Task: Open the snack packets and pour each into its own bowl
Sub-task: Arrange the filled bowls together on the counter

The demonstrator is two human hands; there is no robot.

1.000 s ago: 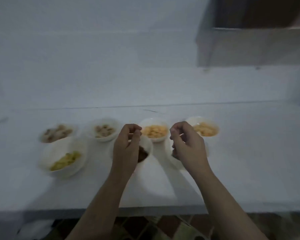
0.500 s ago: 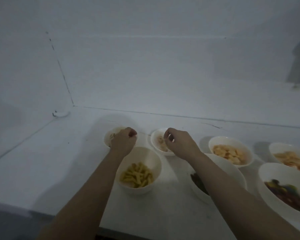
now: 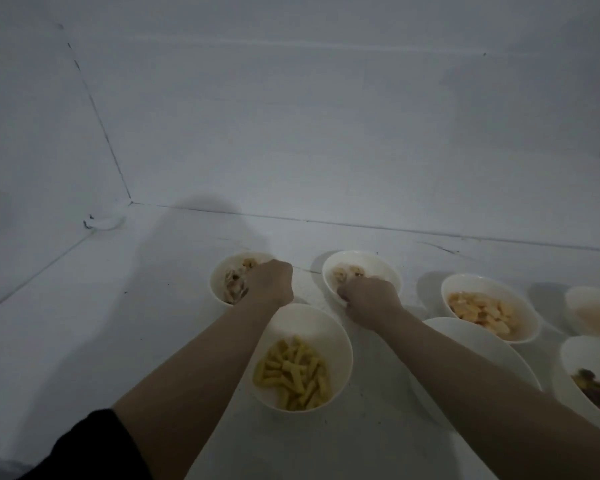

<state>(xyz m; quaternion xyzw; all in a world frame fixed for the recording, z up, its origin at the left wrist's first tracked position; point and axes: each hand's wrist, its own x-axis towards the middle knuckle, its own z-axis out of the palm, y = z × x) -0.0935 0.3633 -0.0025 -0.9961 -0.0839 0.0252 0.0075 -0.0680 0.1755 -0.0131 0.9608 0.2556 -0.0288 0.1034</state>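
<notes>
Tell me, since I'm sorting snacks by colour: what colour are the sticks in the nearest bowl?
Yellow sticks, in a white bowl; head view.

White bowls: seven counted, first at the far left [image 3: 219,278]. Six are seen filled with snacks; the contents of one [image 3: 465,337] are hidden by a forearm. Hands: two, left hand [image 3: 269,284] and right hand [image 3: 369,301]. Dark sleeve [image 3: 94,448]: one.

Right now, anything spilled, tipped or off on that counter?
No spill shows; the bowls stand upright with snacks inside. Odd bits: no packets in view, small dark specks on the counter, and a crumpled white scrap in the far left corner. Both hands reach to the two far bowls.
</notes>
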